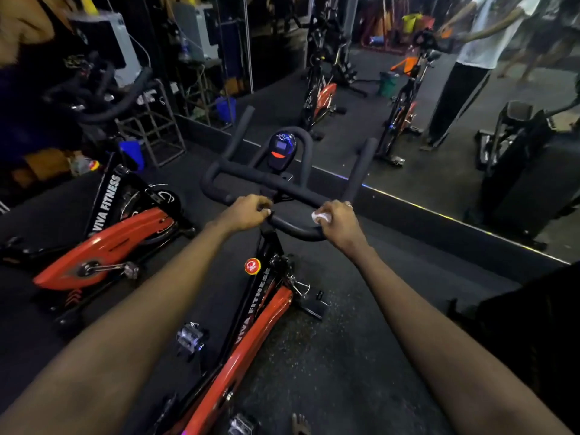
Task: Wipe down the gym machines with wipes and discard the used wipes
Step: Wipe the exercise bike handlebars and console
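A red and black spin bike (251, 334) stands right in front of me, its black handlebar (292, 227) crossing the middle of the view. My left hand (244, 211) grips the left part of the near bar. My right hand (339, 221) wraps around the bar's right part with a crumpled white wipe (320, 217) pressed between its fingers and the bar. The bike's blue console (281, 149) sits above the bars.
A second red spin bike (106, 246) stands close on the left. A wall mirror (408, 120) runs ahead, reflecting bikes and a person in a white shirt (483, 32). Black equipment (514, 183) stands at right. A bare foot (301, 425) shows at the bottom on the dark rubber floor.
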Action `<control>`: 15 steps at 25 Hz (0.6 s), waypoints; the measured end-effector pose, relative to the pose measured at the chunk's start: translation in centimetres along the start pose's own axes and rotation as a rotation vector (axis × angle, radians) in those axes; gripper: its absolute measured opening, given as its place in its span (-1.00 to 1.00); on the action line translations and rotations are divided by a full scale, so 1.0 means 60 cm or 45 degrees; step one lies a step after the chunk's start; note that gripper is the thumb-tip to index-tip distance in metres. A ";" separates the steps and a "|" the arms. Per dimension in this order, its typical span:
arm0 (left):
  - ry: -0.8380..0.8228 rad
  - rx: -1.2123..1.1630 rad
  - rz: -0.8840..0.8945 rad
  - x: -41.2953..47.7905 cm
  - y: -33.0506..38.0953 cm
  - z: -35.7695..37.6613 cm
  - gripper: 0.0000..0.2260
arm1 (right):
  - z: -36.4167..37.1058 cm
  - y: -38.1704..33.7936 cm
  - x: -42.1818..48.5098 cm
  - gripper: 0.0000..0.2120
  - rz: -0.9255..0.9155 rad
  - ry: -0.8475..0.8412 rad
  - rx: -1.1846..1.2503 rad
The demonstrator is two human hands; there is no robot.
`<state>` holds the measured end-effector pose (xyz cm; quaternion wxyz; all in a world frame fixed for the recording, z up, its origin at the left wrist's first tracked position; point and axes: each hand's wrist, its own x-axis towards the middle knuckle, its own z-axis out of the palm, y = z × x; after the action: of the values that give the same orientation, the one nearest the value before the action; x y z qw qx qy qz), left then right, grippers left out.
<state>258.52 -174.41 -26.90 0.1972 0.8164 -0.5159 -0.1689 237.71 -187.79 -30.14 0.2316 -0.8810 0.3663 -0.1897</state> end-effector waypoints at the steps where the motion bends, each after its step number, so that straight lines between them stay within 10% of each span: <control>1: -0.020 -0.006 -0.017 0.009 -0.008 0.004 -0.75 | 0.014 0.010 0.005 -0.89 -0.025 0.004 0.000; 15: 0.169 -0.840 -0.129 0.025 -0.073 0.080 -0.85 | 0.115 -0.067 -0.012 -0.74 -0.080 0.056 0.108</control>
<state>260.25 -174.80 -33.33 0.4751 0.7424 -0.3783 -0.2828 242.98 -182.90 -33.70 0.2547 -0.8771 0.3349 -0.2315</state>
